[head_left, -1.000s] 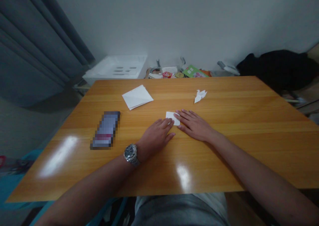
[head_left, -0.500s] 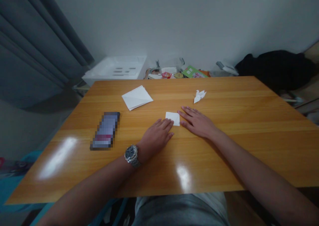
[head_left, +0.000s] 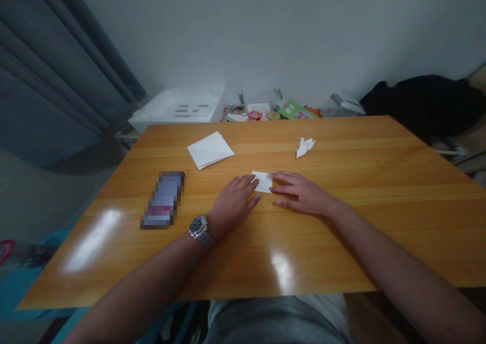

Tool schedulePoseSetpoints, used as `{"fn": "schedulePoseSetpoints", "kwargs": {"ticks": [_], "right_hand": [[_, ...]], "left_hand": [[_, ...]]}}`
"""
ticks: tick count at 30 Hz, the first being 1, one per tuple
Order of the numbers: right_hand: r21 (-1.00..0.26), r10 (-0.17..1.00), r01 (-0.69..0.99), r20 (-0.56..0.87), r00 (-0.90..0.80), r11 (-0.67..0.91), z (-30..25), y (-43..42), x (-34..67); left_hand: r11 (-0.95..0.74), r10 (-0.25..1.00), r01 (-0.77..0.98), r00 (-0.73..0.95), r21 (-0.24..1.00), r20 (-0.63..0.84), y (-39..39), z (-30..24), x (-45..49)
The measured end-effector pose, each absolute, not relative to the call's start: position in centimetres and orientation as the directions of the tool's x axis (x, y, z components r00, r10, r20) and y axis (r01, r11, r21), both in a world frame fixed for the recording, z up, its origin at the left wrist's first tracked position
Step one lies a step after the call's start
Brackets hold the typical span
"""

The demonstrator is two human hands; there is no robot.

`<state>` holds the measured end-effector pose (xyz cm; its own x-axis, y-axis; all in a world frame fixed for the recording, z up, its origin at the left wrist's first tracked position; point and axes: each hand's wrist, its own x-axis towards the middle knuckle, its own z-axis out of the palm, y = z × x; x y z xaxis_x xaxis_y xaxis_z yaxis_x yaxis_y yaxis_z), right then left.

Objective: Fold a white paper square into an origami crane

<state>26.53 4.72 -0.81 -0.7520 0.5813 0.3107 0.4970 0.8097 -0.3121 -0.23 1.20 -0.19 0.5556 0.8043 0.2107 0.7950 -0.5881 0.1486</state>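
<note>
Small, near-square piece of creased white paper [head_left: 262,184], no clear long axis, flat on glossy orange-brown wooden table [head_left: 326,248], between left hand [head_left: 235,197], fingers extended, tips over its left edge, and right hand [head_left: 299,192], fingers loosely spread, tips at its right edge; neither clearly nearer, nothing clasped in either; beyond, rightward, white folded-paper bird [head_left: 305,147]; leftward, stacked white paper sheets [head_left: 210,150]

Kinda dim overall, but the glossy orange-brown wooden table [head_left: 379,157] bounces back 2 white glare patches [head_left: 93,240], near its left and front edges. Dark rectangular phone [head_left: 163,201] on its left side is pixelated.
</note>
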Motion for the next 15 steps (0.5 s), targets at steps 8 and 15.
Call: {"fn": "schedulePoseSetpoints", "kwargs": {"ticks": [8, 15], "right_hand": [[-0.353, 0.569, 0.476, 0.237, -0.788, 0.806, -1.5, 4.96, 26.07], [-0.329, 0.615, 0.551, 0.132, -0.777, 0.767, -0.97, 4.49, 25.69]], "left_hand": [[-0.693, 0.721, 0.7, 0.673, 0.174, 0.163, 1.38, 0.25, -0.26], [-0.683, 0.727, 0.726, 0.664, 0.084, 0.177, 0.62, 0.68, 0.35]]}}
